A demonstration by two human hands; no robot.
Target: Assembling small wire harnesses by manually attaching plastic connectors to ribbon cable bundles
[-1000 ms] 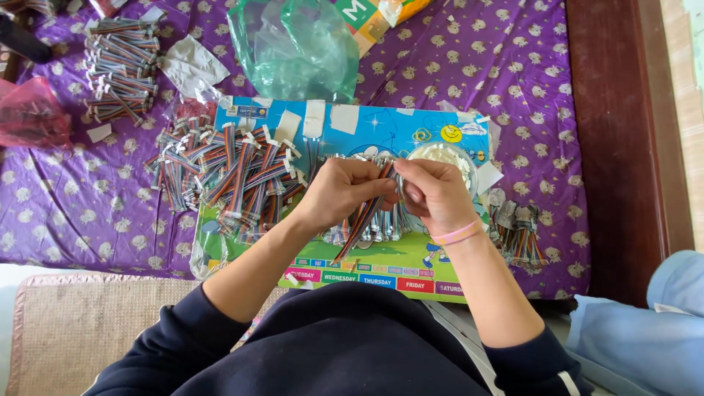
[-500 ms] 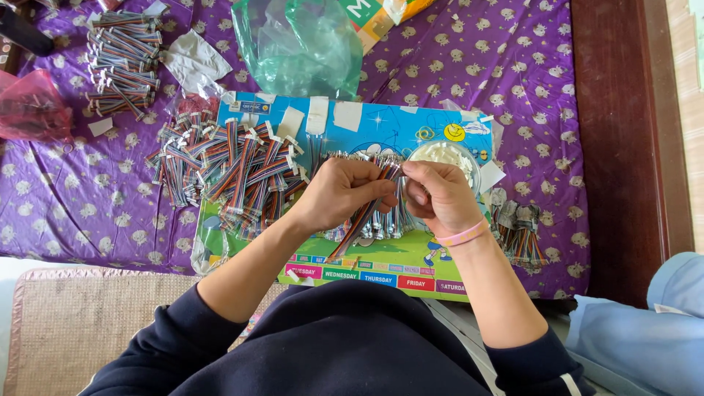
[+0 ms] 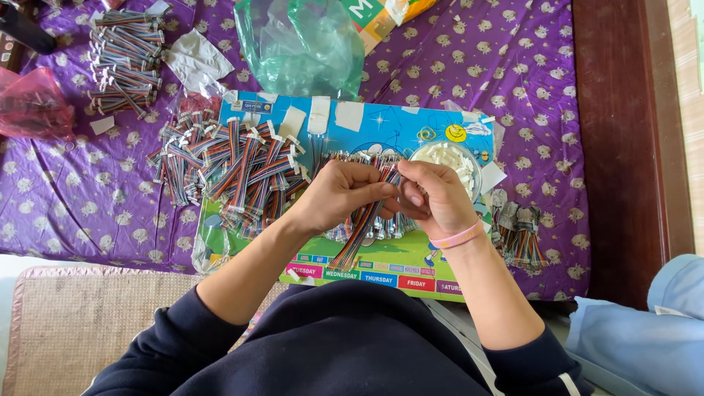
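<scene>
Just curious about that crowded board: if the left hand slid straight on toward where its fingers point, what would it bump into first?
Likely the right hand, almost touching the left hand over the rainbow ribbon cable both pinch. Beyond it sits the bowl of white connectors.

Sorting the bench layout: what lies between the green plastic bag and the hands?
Head view: the colourful board's blue top edge with white tape strips, then ribbon cable ends.

You are in a home used for piecework. The sign is the purple patterned bedsheet (image 3: pixel 469 81) spread under everything; a dark wooden bed frame (image 3: pixel 623 132) borders it on the right, a woven mat (image 3: pixel 81 323) lies below it, and bundles of rainbow ribbon cables (image 3: pixel 235 165) are heaped on it.
</scene>
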